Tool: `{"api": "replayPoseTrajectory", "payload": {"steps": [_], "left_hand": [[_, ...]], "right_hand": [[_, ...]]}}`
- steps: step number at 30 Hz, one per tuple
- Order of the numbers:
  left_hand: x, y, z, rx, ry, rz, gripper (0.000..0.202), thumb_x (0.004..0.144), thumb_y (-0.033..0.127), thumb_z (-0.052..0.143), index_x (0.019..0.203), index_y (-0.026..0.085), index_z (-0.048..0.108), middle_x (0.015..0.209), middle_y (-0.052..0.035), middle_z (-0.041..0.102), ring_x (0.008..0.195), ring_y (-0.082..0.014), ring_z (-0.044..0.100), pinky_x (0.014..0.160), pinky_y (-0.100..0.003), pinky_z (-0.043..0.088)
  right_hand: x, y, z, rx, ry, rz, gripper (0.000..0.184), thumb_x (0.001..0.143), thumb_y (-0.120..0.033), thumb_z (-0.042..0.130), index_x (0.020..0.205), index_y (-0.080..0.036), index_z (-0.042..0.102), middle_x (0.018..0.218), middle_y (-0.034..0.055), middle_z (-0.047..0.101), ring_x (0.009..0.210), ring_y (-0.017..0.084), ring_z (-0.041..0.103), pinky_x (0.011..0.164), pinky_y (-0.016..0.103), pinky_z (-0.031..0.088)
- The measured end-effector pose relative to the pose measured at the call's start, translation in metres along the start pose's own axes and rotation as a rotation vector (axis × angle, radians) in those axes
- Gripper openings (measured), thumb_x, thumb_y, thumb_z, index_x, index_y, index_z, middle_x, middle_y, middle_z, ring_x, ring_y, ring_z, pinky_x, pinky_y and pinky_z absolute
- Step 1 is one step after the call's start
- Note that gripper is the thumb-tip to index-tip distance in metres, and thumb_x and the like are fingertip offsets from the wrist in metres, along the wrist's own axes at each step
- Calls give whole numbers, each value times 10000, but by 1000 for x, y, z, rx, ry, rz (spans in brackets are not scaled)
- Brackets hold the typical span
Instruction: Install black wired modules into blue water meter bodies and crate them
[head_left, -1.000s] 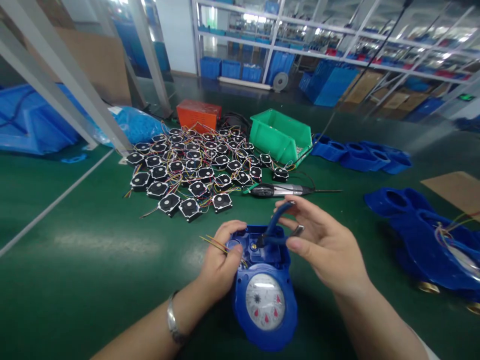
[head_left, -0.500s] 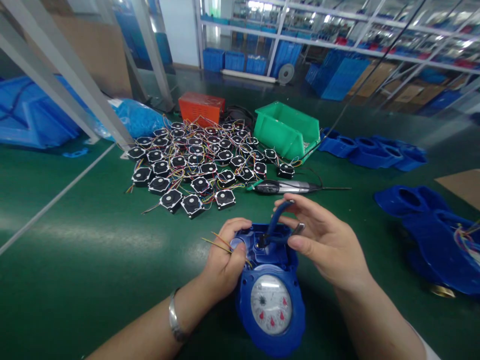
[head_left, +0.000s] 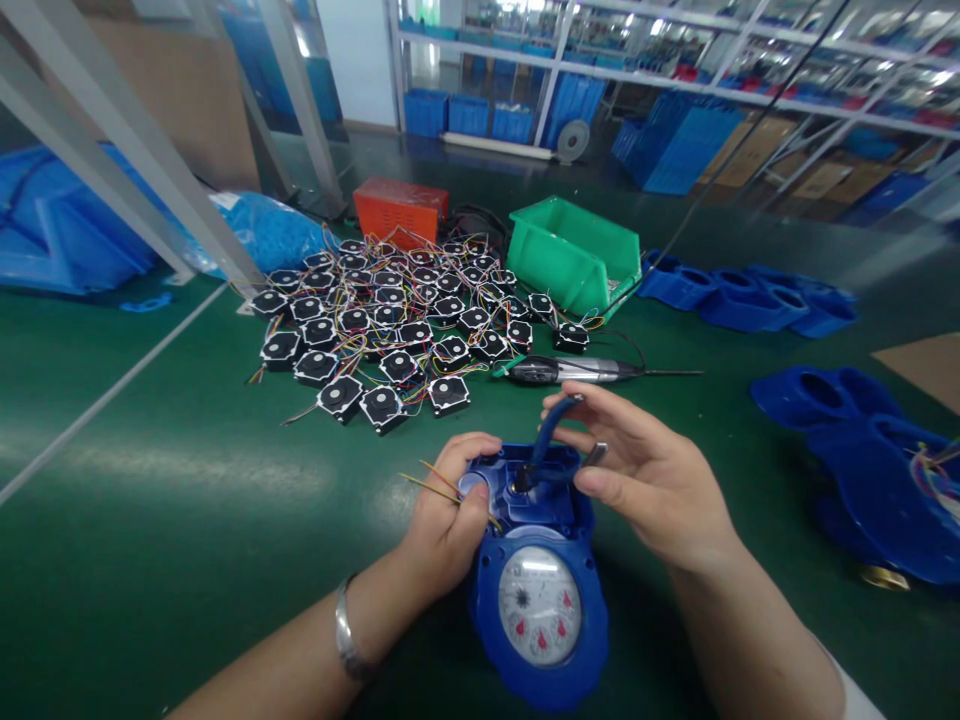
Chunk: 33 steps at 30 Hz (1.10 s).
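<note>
Low in the middle, our left hand point(head_left: 450, 520) grips the blue water meter point(head_left: 536, 580). Our right hand point(head_left: 645, 480) pinches blue-handled pliers point(head_left: 551, 450) in its top. If we tug hard, the thin yellow wires point(head_left: 435, 485) might snap, or the pliers slip.

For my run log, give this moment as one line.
left hand: steadies blue meter | right hand: holds blue-handled pliers at meter top

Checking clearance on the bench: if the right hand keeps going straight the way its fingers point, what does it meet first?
The right hand points left across the blue meter housing. First in line is probably the left hand gripping that housing's far side, though depth is hard to judge.
</note>
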<state>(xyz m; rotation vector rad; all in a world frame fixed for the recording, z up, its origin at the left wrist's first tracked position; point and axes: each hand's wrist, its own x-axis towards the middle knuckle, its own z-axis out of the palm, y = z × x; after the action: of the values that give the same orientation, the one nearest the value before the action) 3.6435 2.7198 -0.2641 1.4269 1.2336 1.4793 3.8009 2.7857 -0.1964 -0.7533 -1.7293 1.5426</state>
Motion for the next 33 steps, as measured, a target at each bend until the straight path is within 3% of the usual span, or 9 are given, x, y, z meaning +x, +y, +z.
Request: {"api": "replayPoseTrajectory", "payload": {"steps": [4, 8, 12, 16, 20, 23, 25, 29, 33], "left_hand": [[0, 0, 1, -2, 16, -11, 256, 779, 148, 370, 1012, 181, 470, 1038, -70, 507, 1030, -179, 450, 922, -346, 333], [0, -1, 1, -1, 22, -27, 264, 774, 158, 369, 1016, 179, 473, 1053, -73, 509, 1030, -183, 457, 918, -345, 336], [-1, -1, 1, -12, 29, -18, 267, 777, 168, 369, 1023, 180, 472, 1051, -70, 507, 1033, -186, 456, 917, -345, 334], [-2, -1, 2, -21, 33, -5, 263, 788, 161, 363, 1031, 181, 464, 1046, -72, 498, 1025, -184, 449, 916, -352, 331], [-2, -1, 3, -35, 44, 3, 274, 779, 137, 364, 1031, 180, 462, 1043, -68, 494, 1029, -181, 441, 923, -357, 324], [-3, -1, 3, -41, 42, 7, 274, 779, 132, 365, 1030, 182, 462, 1042, -62, 491, 1030, -177, 438, 925, -352, 324], [-3, -1, 3, -42, 37, 10, 267, 787, 137, 363, 1031, 182, 462, 1045, -62, 489, 1033, -175, 436, 927, -351, 324], [-3, -1, 2, -31, 25, 30, 259, 806, 157, 363, 1046, 185, 457, 1054, -62, 489, 1035, -171, 439, 928, -343, 326], [-1, -3, 1, -14, 18, 50, 260, 816, 173, 361, 1061, 185, 449, 1070, -66, 485, 1043, -175, 437, 933, -350, 325]], "right_hand": [[-2, -19, -7, -44, 83, -108, 478, 736, -243, 592, 1183, -267, 423, 1153, 39, 403, 1097, 140, 429, 948, 331, 433], [-14, -41, -47, -291, 421, -253, 512, 693, -354, 619, 1169, -287, 445, 1119, 24, 421, 1043, 116, 455, 939, 300, 431], [-28, -19, -103, -798, 537, 176, 624, 636, -356, 631, 1203, -166, 451, 1093, 97, 440, 947, 172, 493, 916, 341, 424], [-36, 27, -143, -1511, 272, 793, 575, 765, -341, 495, 1275, -100, 383, 1130, 128, 393, 1065, 220, 405, 979, 345, 361], [-37, 47, -157, -1620, 133, 1023, 636, 733, -369, 549, 1289, -122, 366, 1160, 125, 366, 1064, 259, 393, 913, 378, 390], [-22, 37, -136, -1697, 169, 846, 706, 701, -442, 581, 1299, -145, 352, 1196, 126, 336, 1106, 290, 346, 928, 420, 357], [0, 26, -106, -1580, 102, 611, 633, 743, -430, 543, 1301, -208, 343, 1167, 82, 376, 1068, 209, 399, 942, 356, 372], [58, 14, -37, -1019, -414, 361, 514, 795, -347, 506, 1280, -248, 368, 955, 14, 500, 777, 31, 486, 719, 134, 434], [111, 21, 8, -918, -682, 332, 495, 792, -308, 520, 1264, -230, 393, 724, -2, 504, 555, -10, 419, 503, 72, 321]]}}
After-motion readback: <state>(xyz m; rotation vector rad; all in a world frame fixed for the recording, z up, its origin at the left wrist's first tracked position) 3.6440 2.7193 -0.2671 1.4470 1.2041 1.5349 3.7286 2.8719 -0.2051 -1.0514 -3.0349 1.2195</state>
